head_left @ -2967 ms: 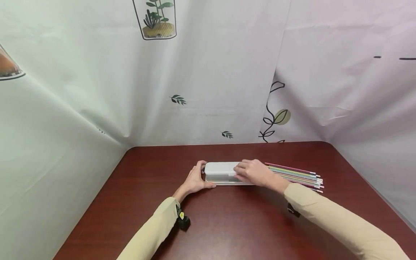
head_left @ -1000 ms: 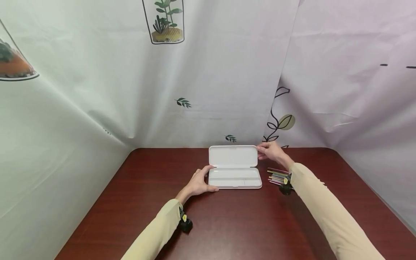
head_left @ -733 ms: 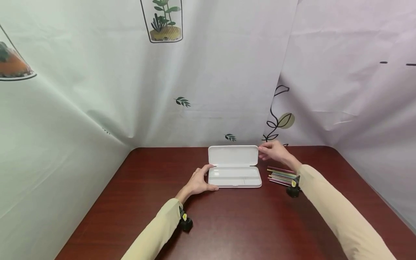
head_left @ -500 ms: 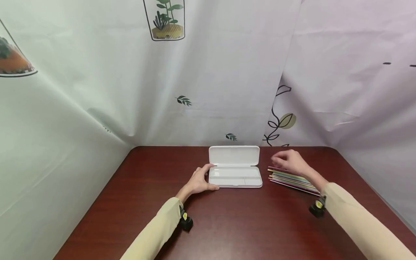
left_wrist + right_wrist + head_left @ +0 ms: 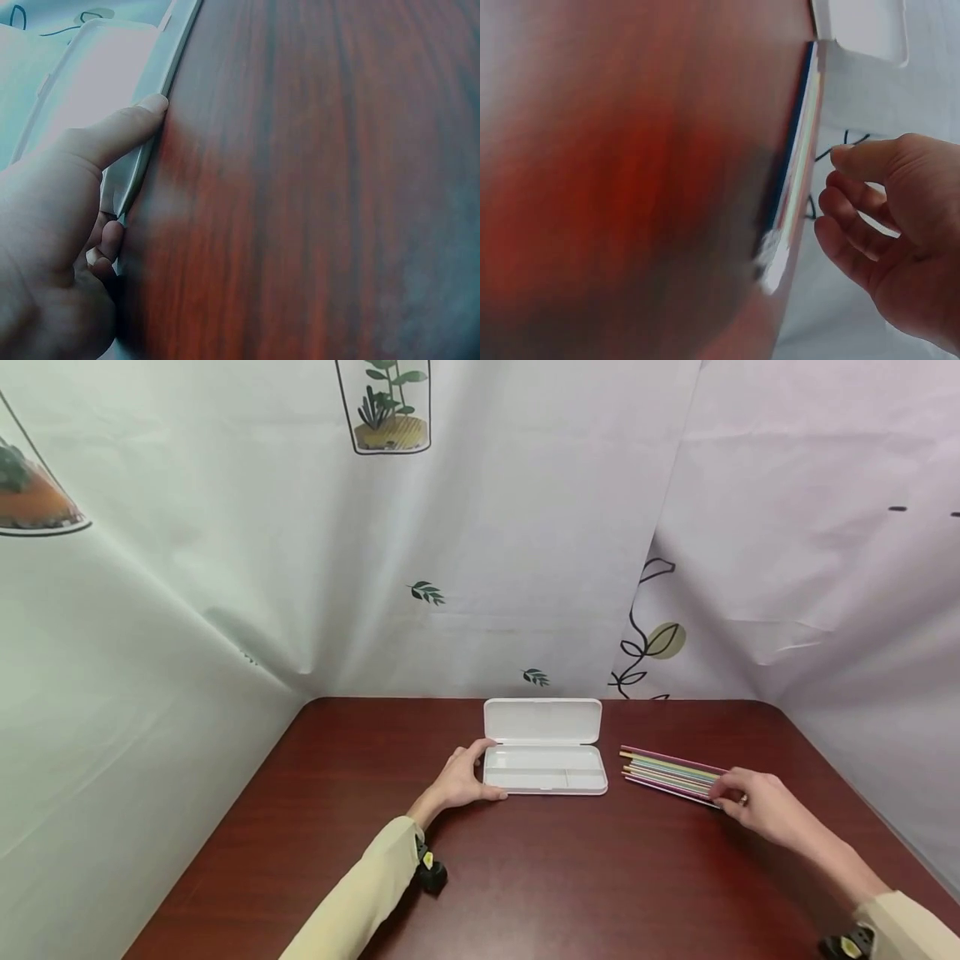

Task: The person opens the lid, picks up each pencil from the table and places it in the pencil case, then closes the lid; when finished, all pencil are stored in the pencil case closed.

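Note:
A white pencil case stands with its lid raised at the back of the table, its divided tray bare. My left hand grips the case's left end, thumb along the front edge and fingers round the far side; the left wrist view shows the thumb on the rim. To the right lies a bundle of several coloured pencils, white ends toward the right. Over those ends hovers my right hand, fingers loosely bent. In the right wrist view it holds nothing and appears apart from the pencils.
A dark red wooden table carries everything. Pale fabric printed with plants hangs behind the table and along its sides. A small black camera sits on the left wrist.
The case was closed three seconds ago; its lid now stands up. My right hand has left the lid's right edge and come right and nearer, over the pencils' white ends. My left hand stays put.

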The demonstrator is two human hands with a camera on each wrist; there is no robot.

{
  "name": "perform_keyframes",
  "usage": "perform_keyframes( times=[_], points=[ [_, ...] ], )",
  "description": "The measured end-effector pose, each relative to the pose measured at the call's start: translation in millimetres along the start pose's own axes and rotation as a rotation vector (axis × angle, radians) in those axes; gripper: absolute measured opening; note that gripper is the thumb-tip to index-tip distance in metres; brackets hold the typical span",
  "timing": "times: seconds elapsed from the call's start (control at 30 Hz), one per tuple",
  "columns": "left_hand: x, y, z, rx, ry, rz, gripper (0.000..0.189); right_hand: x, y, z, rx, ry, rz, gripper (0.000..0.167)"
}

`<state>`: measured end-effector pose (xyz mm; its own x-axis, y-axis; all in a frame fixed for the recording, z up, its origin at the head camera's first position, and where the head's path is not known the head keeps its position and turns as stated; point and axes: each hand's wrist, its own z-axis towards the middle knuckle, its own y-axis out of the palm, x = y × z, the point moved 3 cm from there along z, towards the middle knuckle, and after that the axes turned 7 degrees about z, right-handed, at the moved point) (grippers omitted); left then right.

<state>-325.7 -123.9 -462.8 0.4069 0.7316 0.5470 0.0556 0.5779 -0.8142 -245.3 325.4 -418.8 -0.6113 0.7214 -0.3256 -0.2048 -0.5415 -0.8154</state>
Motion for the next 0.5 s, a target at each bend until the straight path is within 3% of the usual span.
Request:
perform_keyframes(
  times=[0.2, 0.5],
  points=[
    [0.5, -1.5, 0.2, -0.005, -0.006, -0.001, 0.088, 6, -2, -18.8, 0.009, 0.085, -0.064, 0.031],
    [2.6, -2.1, -1.8, -0.016, -0.003, -0.007, 0.087, 11, 0, -29.1, 0.001, 0.098, -0.109, 0.029]
  ],
)
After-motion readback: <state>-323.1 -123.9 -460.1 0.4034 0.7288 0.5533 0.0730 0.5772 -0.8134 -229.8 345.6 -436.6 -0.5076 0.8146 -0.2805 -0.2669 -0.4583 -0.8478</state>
